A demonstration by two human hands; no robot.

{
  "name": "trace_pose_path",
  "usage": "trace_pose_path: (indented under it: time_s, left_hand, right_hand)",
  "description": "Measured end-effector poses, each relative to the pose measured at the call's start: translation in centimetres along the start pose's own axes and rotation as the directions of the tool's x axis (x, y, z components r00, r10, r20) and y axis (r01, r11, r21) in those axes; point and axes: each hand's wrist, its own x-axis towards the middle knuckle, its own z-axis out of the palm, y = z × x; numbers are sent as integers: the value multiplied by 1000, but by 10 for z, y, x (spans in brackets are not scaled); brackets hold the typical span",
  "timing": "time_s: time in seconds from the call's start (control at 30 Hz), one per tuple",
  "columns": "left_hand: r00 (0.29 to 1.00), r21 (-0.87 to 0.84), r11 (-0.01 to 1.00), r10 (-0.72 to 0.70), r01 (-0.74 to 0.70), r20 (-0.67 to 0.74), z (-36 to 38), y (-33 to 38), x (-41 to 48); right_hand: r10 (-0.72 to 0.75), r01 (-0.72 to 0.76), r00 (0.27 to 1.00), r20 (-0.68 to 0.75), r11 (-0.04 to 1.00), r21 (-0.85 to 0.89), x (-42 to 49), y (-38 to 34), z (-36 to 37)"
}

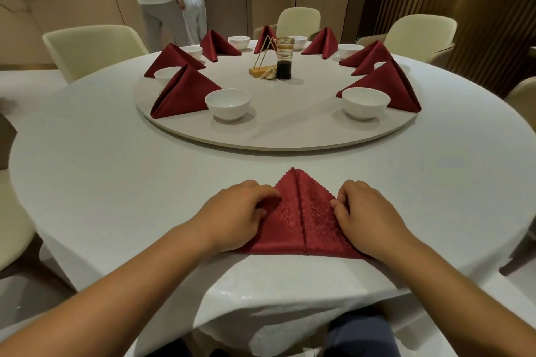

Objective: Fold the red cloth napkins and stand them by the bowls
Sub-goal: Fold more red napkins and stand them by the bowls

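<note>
Lower centre: a triangular folded red napkin [304, 211] lies flat on the table [116, 177]. The left hand [240, 216] and right hand [369, 219], fingers curled, pinch its side edges.

Seven standing napkins [185, 94], one flat napkin [301, 220], eight white bowls [228, 103], two hands [235, 217], one jar [284, 59]

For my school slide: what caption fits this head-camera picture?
The left hand and right hand hold a triangle-folded red napkin on the white table before a turntable of bowls and standing napkins.
</note>
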Motion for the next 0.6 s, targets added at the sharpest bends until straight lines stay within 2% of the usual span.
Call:
trace_pose_path:
  time_s: [0.17, 0.27, 0.4, 0.53, 0.6]
  left_hand:
    - [995, 66, 998, 12, -6, -97, 4, 5, -5]
    - [975, 214, 971, 147, -110, -168, 8, 7, -2]
    - [960, 198, 944, 276, -263, -41, 12, 6, 8]
    - [980, 246, 950, 176, -193, 92, 14, 14, 11]
    - [983, 311, 934, 149, -174, 103, 17, 21, 10]
  right_hand:
    - [4, -2, 1000, -29, 999, 43, -2, -1, -1]
    - [5, -4, 1000, -23, 1000, 14, -1, 0, 0]
    - [-7, 7, 1000, 12, 1000, -29, 2, 0, 1]
    - [-15, 16, 1000, 13, 999, -48, 4, 0, 2]
    - [-7, 7, 1000, 12, 998, -56, 6, 0, 1]
